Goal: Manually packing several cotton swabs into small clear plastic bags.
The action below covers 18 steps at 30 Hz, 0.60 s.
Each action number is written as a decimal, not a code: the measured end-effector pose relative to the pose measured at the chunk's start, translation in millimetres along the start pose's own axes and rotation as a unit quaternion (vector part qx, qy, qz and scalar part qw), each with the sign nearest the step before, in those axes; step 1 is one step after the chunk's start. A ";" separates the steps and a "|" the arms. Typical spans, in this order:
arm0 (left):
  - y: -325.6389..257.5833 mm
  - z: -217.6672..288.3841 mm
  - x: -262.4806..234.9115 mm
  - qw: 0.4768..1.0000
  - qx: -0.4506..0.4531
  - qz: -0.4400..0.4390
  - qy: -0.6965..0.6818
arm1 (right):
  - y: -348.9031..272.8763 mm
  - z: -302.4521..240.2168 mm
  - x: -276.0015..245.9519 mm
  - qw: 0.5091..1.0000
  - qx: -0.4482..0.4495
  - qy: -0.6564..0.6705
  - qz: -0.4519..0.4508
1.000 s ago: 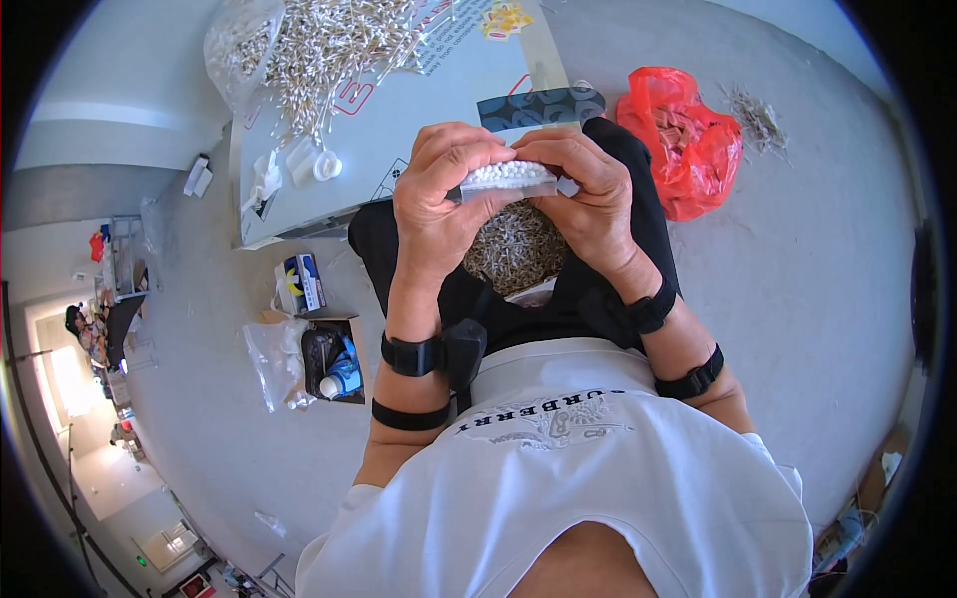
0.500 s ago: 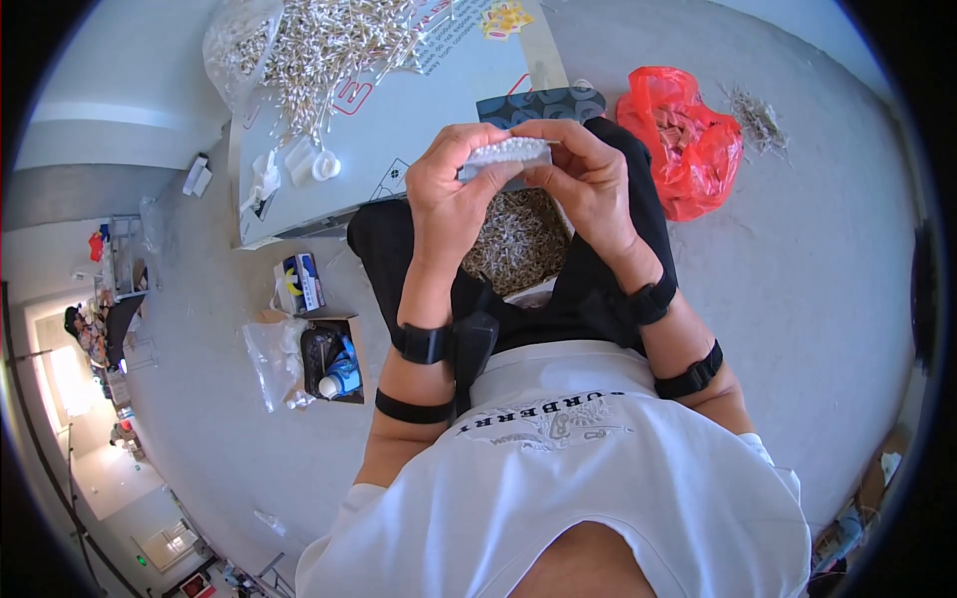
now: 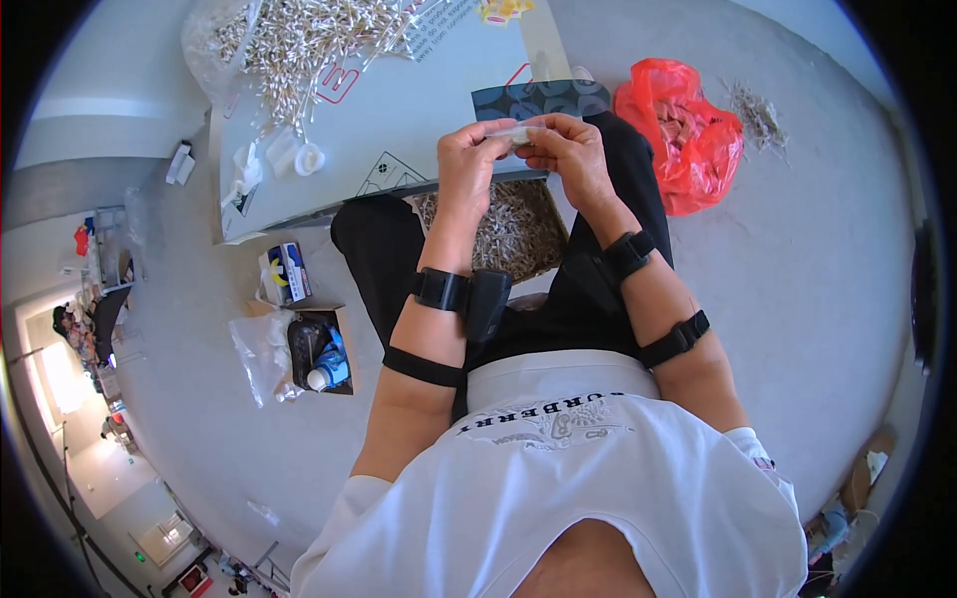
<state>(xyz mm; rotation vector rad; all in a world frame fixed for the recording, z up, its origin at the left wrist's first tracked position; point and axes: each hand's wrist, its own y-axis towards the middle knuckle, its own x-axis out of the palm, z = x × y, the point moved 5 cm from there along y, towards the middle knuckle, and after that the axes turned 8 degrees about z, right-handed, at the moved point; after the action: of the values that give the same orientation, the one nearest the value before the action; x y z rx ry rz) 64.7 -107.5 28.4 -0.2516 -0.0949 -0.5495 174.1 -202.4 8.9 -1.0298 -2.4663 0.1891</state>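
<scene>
The person sits on the pale grey floor in a white printed T-shirt and black trousers, black straps round both forearms. Between the knees lies a heap of small pale, stick-like pieces. Just above it the left hand and the right hand meet, fingertips of each pinched on the ends of a small clear packet of whitish pieces held level between them. To my eye the work is closing or straightening that packet, and it would go best with both pinches kept firm and even, the packet held flat over the heap so anything that slips drops back into it. Beyond the hands lies a dark patterned flat sheet on a large pale board, with a clear bag of white sticks at its far end. A red plastic bag sits off to the right.
</scene>
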 end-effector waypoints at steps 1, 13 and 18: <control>2.4 -4.3 -0.3 1.000 -0.009 0.001 -0.008 | 1.6 2.1 -1.1 1.000 0.003 -0.007 0.008; 9.3 -9.7 -1.8 0.999 0.011 0.028 -0.021 | 3.8 -0.9 0.6 0.999 -0.014 -0.041 0.024; 7.5 -10.8 -1.8 0.999 0.028 0.018 0.014 | 5.5 -3.4 -0.3 0.999 -0.002 -0.046 0.020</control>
<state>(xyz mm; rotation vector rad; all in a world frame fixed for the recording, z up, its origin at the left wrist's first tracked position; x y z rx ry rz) 67.4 -103.2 16.1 -0.1904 -0.0782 -0.5140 179.3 -198.9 10.1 -1.0968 -2.5304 0.2495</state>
